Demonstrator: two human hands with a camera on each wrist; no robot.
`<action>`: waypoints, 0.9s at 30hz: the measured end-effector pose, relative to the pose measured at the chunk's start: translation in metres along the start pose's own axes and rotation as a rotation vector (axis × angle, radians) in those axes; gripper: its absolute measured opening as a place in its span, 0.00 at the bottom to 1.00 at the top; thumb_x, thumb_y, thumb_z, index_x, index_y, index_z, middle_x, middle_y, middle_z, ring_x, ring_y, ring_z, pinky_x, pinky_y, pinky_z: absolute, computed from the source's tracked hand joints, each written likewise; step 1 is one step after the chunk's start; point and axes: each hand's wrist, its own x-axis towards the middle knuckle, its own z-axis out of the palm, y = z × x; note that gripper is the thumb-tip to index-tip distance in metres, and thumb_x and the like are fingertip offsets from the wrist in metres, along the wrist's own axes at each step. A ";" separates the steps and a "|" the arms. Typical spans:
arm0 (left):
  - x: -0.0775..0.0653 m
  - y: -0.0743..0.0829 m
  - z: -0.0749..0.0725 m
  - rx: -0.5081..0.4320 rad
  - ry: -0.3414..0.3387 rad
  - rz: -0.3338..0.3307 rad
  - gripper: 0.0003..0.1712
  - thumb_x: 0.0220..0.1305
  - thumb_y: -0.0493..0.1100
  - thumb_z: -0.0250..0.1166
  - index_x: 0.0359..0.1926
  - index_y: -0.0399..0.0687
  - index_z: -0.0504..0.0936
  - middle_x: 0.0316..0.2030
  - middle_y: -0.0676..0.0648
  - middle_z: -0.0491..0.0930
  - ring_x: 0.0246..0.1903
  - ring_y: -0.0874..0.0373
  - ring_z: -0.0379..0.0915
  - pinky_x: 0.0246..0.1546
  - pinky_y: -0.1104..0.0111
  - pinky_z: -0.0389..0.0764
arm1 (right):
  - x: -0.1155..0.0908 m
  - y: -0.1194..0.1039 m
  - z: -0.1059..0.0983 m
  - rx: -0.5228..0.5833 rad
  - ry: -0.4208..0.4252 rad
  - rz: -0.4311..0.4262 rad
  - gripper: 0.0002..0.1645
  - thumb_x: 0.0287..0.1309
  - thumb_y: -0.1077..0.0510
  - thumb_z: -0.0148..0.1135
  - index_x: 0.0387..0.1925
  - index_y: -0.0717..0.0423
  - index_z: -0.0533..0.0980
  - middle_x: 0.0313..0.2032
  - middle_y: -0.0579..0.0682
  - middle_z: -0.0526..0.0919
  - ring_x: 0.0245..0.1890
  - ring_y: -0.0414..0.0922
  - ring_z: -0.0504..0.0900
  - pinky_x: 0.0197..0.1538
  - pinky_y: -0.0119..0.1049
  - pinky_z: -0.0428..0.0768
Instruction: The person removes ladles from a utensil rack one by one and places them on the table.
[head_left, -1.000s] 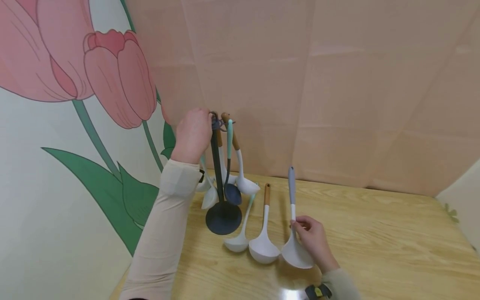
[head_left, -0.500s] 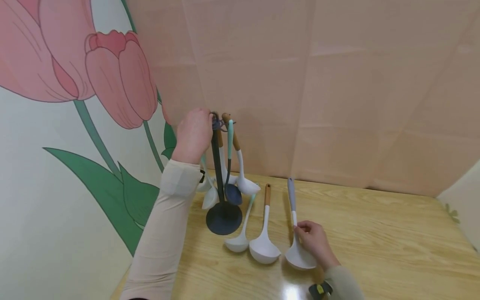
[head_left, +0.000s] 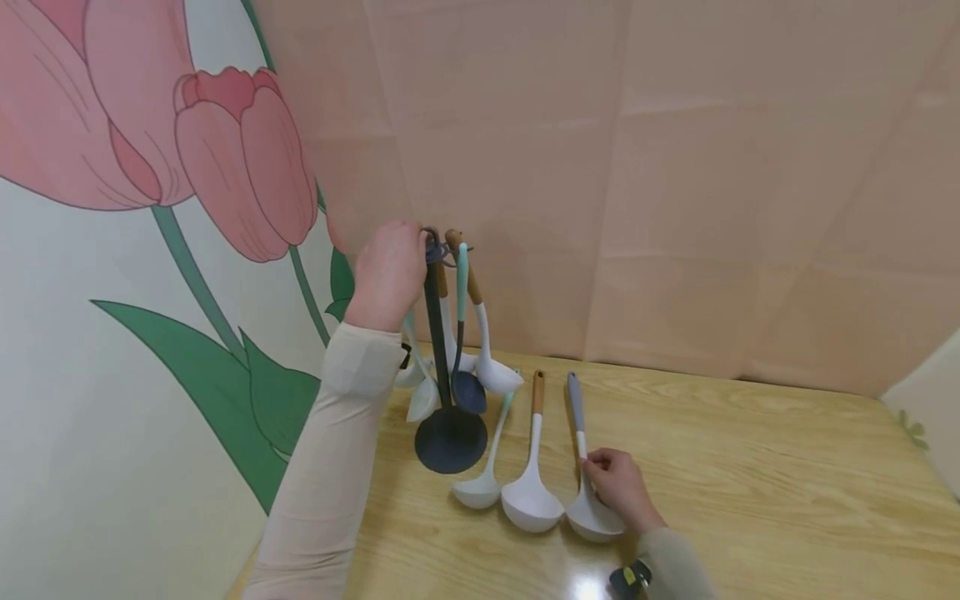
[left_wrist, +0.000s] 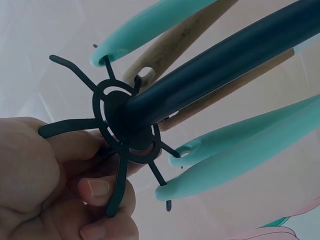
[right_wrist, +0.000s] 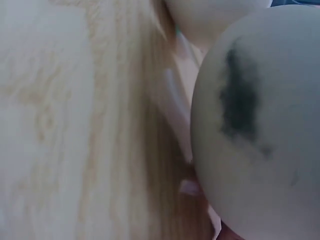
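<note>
My left hand [head_left: 390, 271] holds the top of a dark utensil stand [head_left: 451, 442] with a round base. In the left wrist view its curled fingers are behind the hook ring [left_wrist: 97, 112]; teal and wooden handles hang from several hooks. My right hand [head_left: 621, 487] pinches the white neck of a ladle with a grey-blue handle [head_left: 575, 404]. Its white bowl [right_wrist: 255, 120], dark-smudged, fills much of the right wrist view. Left of it lie a white ladle with a wooden handle [head_left: 532, 504] and a smaller one with a teal handle [head_left: 477, 492].
On the stand hang a dark ladle [head_left: 469, 392] with a teal handle and several white ones, including a white ladle [head_left: 498, 377] at its right. Wooden tabletop [head_left: 787, 467] extends right. A beige sheet [head_left: 675, 208] covers the back; a tulip-painted wall [head_left: 150, 400] stands left.
My right hand has lowered the grey-handled ladle, first moving slightly right, then back left beside the wooden-handled one. My left hand stays at the top of the stand.
</note>
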 end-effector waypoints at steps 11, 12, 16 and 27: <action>0.000 0.000 0.000 -0.003 0.006 -0.002 0.19 0.80 0.45 0.46 0.48 0.39 0.81 0.39 0.42 0.80 0.34 0.49 0.76 0.34 0.58 0.80 | 0.005 0.003 0.003 -0.113 0.042 -0.071 0.11 0.62 0.58 0.63 0.37 0.64 0.82 0.29 0.51 0.82 0.29 0.46 0.76 0.31 0.35 0.73; 0.000 0.000 0.000 0.000 0.004 -0.003 0.19 0.80 0.45 0.46 0.48 0.39 0.81 0.39 0.42 0.80 0.34 0.49 0.76 0.34 0.58 0.80 | 0.005 0.003 0.003 -0.121 0.042 -0.077 0.11 0.62 0.58 0.63 0.36 0.64 0.82 0.29 0.51 0.82 0.29 0.46 0.76 0.31 0.36 0.73; 0.001 0.001 0.000 0.006 -0.005 -0.009 0.19 0.80 0.46 0.47 0.49 0.39 0.81 0.39 0.42 0.80 0.34 0.50 0.76 0.34 0.58 0.81 | 0.006 0.002 0.000 -0.172 0.044 -0.083 0.10 0.61 0.57 0.64 0.36 0.62 0.82 0.29 0.51 0.82 0.29 0.46 0.77 0.31 0.36 0.73; 0.004 0.000 -0.002 0.063 -0.017 0.022 0.18 0.80 0.45 0.48 0.50 0.40 0.81 0.42 0.41 0.83 0.38 0.48 0.80 0.39 0.56 0.82 | 0.004 -0.006 -0.007 -0.247 0.038 -0.102 0.13 0.59 0.57 0.64 0.43 0.61 0.81 0.33 0.52 0.84 0.31 0.46 0.80 0.29 0.37 0.74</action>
